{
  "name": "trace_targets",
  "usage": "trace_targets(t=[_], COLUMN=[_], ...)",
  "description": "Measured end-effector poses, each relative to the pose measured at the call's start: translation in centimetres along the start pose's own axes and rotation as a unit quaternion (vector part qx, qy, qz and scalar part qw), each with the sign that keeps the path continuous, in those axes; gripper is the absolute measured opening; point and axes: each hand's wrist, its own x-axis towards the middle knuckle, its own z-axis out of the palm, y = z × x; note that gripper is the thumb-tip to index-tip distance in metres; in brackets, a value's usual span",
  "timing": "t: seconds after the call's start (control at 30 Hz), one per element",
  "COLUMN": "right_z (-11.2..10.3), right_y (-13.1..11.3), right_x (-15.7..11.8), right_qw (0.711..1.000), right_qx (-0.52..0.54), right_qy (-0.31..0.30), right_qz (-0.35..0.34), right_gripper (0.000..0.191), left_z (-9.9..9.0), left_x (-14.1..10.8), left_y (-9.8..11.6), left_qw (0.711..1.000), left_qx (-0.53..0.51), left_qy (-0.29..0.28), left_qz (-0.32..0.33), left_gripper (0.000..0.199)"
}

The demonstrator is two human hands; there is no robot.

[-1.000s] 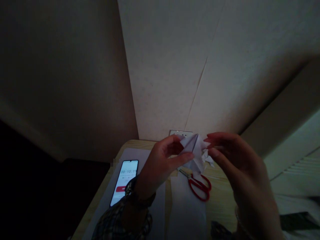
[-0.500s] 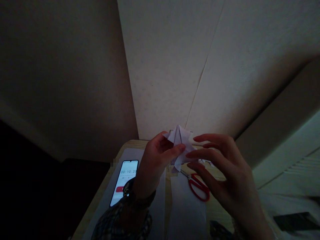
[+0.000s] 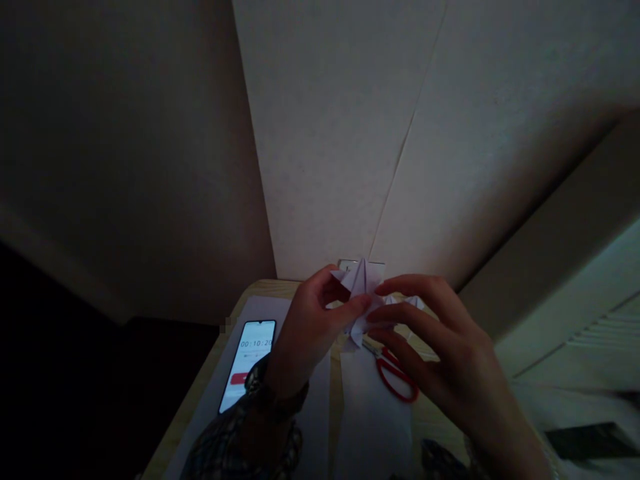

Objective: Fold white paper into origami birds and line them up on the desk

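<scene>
At lower centre, my folded white paper (image 3: 361, 285) is creased into points — whether folds remain is unclear. My left hand (image 3: 311, 320) pinches it; my right hand (image 3: 447, 341), fingers parted, meets its side, hold uncertain.

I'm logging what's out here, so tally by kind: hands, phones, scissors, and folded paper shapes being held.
Hands: 2, the left hand and the right hand
Phones: 1, the lit phone
Scissors: 1, the red-handled scissors
Held paper shapes: 1, the white folded paper
Total: 5
</scene>
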Motion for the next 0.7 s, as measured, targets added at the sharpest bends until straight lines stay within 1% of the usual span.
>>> trace_targets(t=[0.1, 0.23, 0.4, 0.5, 0.7], right_z=[-0.07, -0.09, -0.15, -0.21, -0.12], right_y=[0.18, 0.28, -0.01, -0.05, 0.13], right_x=[0.04, 0.23, 0.40, 0.34, 0.15], right_qw=[1.000, 1.000, 1.000, 1.000, 0.999], right_qx=[0.005, 0.008, 0.001, -0.007, -0.023], right_qy=[-0.009, -0.024, -0.012, -0.008, 0.005], right_qz=[0.005, 0.004, -0.004, -0.005, -0.030], right_gripper=[0.003, 0.005, 0.003, 0.004, 0.002], left_z=[-0.09, -0.17, -0.08, 0.00, -0.11], left_x=[0.06, 0.11, 0.00, -0.09, -0.06], left_y=[-0.14, -0.30, -0.11, 0.05, 0.14], left_qw=[1.000, 0.999, 1.000, 1.000, 1.000], left_qx=[0.017, 0.030, 0.013, 0.000, 0.010], left_qy=[-0.012, -0.010, -0.009, -0.003, 0.012], left_qz=[0.000, -0.001, -0.009, -0.022, -0.024], left_gripper=[0.013, 0.015, 0.013, 0.016, 0.017])
